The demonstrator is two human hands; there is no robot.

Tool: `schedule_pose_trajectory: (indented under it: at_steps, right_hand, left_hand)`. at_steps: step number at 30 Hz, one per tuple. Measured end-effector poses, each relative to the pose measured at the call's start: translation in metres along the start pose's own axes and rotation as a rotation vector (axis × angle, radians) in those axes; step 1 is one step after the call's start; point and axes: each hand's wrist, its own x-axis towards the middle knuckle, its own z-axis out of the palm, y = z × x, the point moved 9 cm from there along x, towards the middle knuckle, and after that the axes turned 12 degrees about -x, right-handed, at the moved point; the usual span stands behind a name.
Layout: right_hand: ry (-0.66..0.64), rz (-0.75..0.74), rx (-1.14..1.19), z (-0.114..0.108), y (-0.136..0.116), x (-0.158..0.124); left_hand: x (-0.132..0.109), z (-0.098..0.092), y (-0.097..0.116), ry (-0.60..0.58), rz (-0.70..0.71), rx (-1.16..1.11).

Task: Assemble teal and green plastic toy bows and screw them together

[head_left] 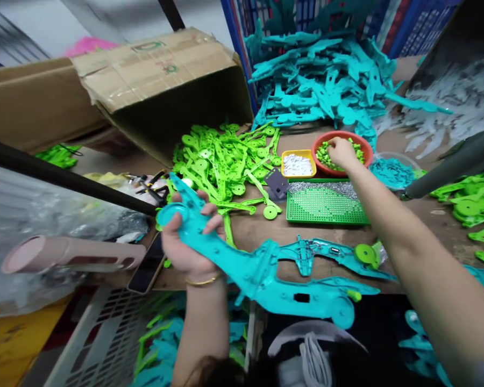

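Teal shell half (262, 274), long and gun-shaped, hangs over the near edge of the table (266, 231), gripped at its narrow left end only.

Far left: pink tube (68, 252) lying flat, dark phone (147, 269) just beside it at the table edge.

Left hand (187, 242): fingers wrapped around the shell's neck, thumb pressed on top near the round end. The wide end is unsupported and tilts down to the right.

Centre: heap of lime-green flat parts (226, 161) spilling from a tipped cardboard box (157, 70). A second teal shell (326, 252) lies flat on the table, a green wheel (365, 253) at its right end.

Right of centre: yellow tray (284, 158) of white bits, green perforated tray (326, 207) in front of it, red bowl (365, 156) of small green pieces (325, 156).

Right hand (341, 153): arm stretched out, fingers curled down into the bowl. Whether they pinch a piece, I cannot tell.

Risks, as I judge them: a one-ended grip on so long a part could let it twist or slip off the edge into the crates below. With the gaze on the bowl, the drooping end could knock the shell lying on the table. The reaching forearm passes over the perforated tray and could sweep it.
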Motion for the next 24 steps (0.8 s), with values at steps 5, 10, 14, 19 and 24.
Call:
schedule_pose_trajectory:
  at_steps: [5,10,14,19,24]
  right_hand:
    - [-0.077,0.159,-0.096,0.032,0.033,0.036]
    - [0.004,0.142,-0.072,0.007,0.014,0.020]
    - [-0.059,-0.004,0.022,0.000,-0.048,-0.037]
    - [-0.350,-0.415,0.269,0.018,-0.140,-0.141]
    - [-0.292,-0.397,0.260,0.014,-0.153,-0.164]
  left_hand:
    - [-0.018,-0.039,-0.036,0.111,0.045,0.149]
    - [-0.029,-0.056,-0.079,0.162,-0.107,0.213]
    - [-0.029,-0.066,-0.114,0.188,-0.320,0.220]
    - [-0.034,-0.072,-0.131,0.197,-0.476,0.205]
    - [-0.043,-0.068,-0.129,0.140,-0.493,0.171]
